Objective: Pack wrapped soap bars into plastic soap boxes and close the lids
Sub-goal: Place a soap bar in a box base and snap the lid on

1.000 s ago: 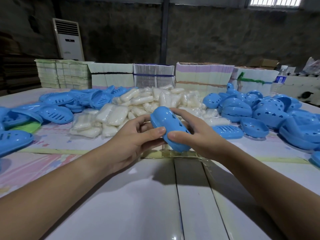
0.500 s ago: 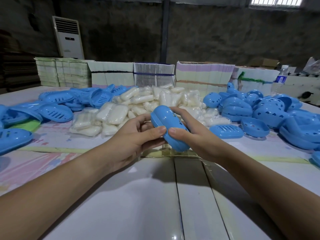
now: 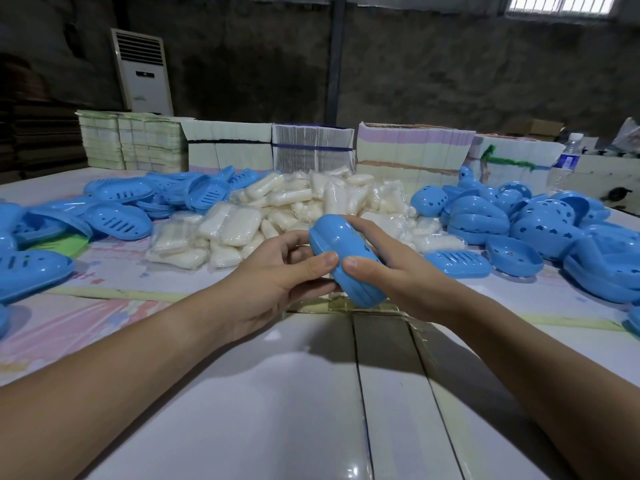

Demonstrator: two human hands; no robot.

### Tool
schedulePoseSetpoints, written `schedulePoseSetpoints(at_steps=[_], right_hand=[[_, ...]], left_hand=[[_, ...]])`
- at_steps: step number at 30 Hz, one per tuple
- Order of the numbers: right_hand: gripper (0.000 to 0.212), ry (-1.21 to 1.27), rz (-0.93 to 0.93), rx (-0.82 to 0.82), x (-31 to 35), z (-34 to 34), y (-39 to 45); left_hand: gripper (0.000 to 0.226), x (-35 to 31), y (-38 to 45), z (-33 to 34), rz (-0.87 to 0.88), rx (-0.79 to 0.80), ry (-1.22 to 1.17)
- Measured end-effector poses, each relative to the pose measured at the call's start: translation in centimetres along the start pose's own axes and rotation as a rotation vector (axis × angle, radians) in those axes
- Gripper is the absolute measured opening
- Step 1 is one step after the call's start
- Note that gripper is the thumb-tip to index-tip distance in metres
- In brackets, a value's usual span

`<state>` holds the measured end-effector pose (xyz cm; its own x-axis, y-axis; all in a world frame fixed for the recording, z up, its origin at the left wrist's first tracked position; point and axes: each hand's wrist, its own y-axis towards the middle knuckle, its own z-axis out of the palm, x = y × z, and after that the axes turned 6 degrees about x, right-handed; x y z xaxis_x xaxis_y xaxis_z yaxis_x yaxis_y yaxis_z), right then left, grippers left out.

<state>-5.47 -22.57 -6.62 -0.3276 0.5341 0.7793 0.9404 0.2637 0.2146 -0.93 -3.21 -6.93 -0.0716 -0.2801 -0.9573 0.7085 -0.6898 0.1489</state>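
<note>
Lid-closing step: left hand and right hand grip soap box, thumbs on top. Next: squeeze halves shut, set aside.

I have one view only, head-worn, looking forward and down across the glossy white bench toward the dark rough back wall, close over both forearms.

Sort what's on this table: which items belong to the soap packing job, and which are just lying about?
Job:
blue soap box, held by left hand and right hand
wrapped soap bars
slotted blue trays
blue shells with holes

Lying about:
card stacks
water bottle
air conditioner
</note>
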Motion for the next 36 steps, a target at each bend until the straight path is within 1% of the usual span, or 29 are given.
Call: schedulePoseSetpoints(at_steps=[4, 8, 10, 12, 17, 21, 25, 30, 36], right_hand=[[0.073, -0.025, 0.017, 0.004, 0.06, 0.0, -0.06], [0.064, 0.122, 0.027, -0.019, -0.08, 0.16, 0.12], [0.067, 0.157, 0.032, -0.024, -0.12, 0.25, 0.21], [0.07, 0.145, 0.027, -0.039, -0.21, 0.3, 0.27], [0.06, 0.112, 0.007, -0.061, -0.14, 0.52, 0.44], [0.065, 0.123, 0.045, -0.043, -0.18, 0.58, 0.43], [0.061, 0.14, 0.053, -0.035, -0.17, 0.57, 0.37], [0.065, 0.115, 0.044, -0.053, -0.19, 0.72, 0.51], [0.065, 0.126, 0.039, -0.05, -0.02, 0.75, 0.43]], left_hand=[[0.061, -0.09, -0.11, 0.16, -0.026, -0.018, 0.024], [0.061, -0.15, 0.01, 0.16, -0.031, -0.035, 0.006], [0.062, -0.09, 0.11, 0.04, -0.035, -0.031, -0.003], [0.061, -0.02, 0.18, -0.04, -0.034, -0.024, -0.008], [0.061, -0.12, 0.16, -0.08, -0.022, -0.027, -0.012], [0.066, -0.33, 0.0, 0.07, -0.043, -0.029, -0.001], [0.071, -0.33, 0.05, 0.13, -0.069, -0.026, 0.006], [0.07, -0.28, 0.1, -0.02, -0.057, -0.028, 0.025], [0.068, -0.17, 0.1, -0.12, -0.043, -0.029, 0.015]])
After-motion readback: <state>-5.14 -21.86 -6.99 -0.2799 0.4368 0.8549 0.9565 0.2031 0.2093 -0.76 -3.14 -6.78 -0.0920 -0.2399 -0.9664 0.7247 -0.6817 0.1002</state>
